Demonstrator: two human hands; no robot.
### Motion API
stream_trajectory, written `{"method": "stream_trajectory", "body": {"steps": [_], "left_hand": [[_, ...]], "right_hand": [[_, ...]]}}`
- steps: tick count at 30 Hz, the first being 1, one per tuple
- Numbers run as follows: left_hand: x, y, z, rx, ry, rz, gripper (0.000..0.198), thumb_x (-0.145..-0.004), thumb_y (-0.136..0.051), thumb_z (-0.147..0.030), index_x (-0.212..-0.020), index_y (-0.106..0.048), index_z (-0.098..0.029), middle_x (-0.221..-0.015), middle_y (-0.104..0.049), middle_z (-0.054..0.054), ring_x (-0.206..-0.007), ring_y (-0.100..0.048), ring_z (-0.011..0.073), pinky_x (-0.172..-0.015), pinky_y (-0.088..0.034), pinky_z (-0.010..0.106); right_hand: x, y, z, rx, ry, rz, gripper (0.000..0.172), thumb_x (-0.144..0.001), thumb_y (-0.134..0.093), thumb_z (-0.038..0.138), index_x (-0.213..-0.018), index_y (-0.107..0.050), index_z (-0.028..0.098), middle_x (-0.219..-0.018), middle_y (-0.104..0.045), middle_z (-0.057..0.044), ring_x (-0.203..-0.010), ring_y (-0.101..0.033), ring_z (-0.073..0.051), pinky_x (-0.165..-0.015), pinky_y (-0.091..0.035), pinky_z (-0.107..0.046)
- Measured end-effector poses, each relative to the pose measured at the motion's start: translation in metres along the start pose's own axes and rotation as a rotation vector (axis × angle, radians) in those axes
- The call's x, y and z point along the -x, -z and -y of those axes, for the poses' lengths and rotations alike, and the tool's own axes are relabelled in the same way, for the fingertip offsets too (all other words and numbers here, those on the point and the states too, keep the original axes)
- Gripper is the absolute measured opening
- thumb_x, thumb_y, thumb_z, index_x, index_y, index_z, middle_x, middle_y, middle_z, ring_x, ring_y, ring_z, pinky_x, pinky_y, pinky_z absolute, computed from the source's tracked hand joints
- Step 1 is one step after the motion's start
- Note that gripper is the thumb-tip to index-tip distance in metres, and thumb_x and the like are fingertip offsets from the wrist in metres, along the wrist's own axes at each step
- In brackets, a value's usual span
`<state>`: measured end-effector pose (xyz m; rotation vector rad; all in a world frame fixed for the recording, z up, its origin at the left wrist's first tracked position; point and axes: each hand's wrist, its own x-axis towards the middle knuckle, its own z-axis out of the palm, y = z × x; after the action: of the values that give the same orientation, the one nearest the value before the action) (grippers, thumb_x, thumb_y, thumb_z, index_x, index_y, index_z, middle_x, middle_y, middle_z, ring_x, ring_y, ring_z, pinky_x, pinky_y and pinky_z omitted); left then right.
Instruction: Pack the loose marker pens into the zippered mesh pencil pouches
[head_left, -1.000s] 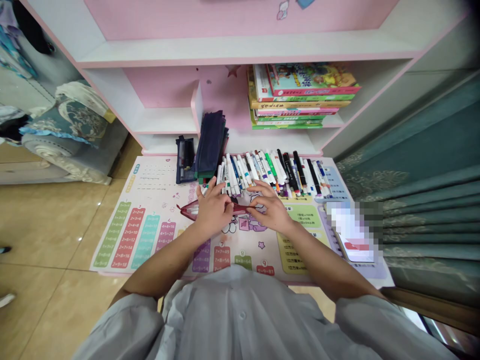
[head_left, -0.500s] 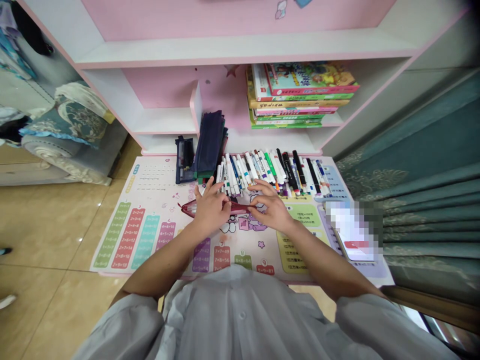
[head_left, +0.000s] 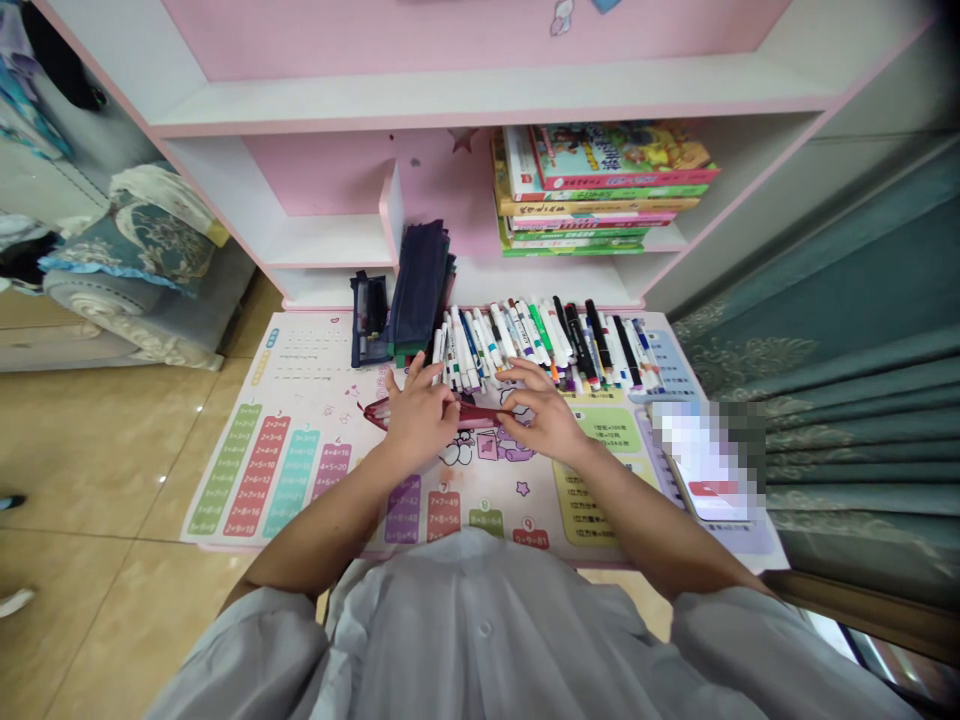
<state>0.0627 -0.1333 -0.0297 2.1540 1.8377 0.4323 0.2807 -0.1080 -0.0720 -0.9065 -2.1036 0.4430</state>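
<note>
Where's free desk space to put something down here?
Widest bare patch: the left of the desk mat, bordered by the dark pouches behind and the left hand. A smaller one lies between the right hand and the blurred item. Crowded: the marker row at the back, and mid-mat, where both hands are on the red pencil case.

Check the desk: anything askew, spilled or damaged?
Nothing spilled or damaged. The pens lie loose along the back of the desk mat, overlapping and slanted, outside the red pencil case that the left hand and right hand handle.
</note>
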Motion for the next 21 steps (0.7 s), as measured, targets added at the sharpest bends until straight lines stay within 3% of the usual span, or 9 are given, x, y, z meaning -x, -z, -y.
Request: {"method": "stream_trajectory", "body": {"steps": [21], "left_hand": [[-0.0006,0.0077,0.0005,-0.088,0.039,-0.010,0.018,-0.085,-0.054,-0.025,-0.078,-0.070,-0.022,-0.142,-0.056,0.007,-0.146,-0.030,0.0348,-0.112,-0.020,0.074]], "right_hand": [[-0.0015,0.0055,-0.0003,-0.001,0.014,0.022,0.016,-0.075,-0.065,0.014,-0.066,-0.056,0.023,-0.117,-0.064,-0.007,-0.131,-0.048,-0.035,-0.104,-0.046,-0.060]]}}
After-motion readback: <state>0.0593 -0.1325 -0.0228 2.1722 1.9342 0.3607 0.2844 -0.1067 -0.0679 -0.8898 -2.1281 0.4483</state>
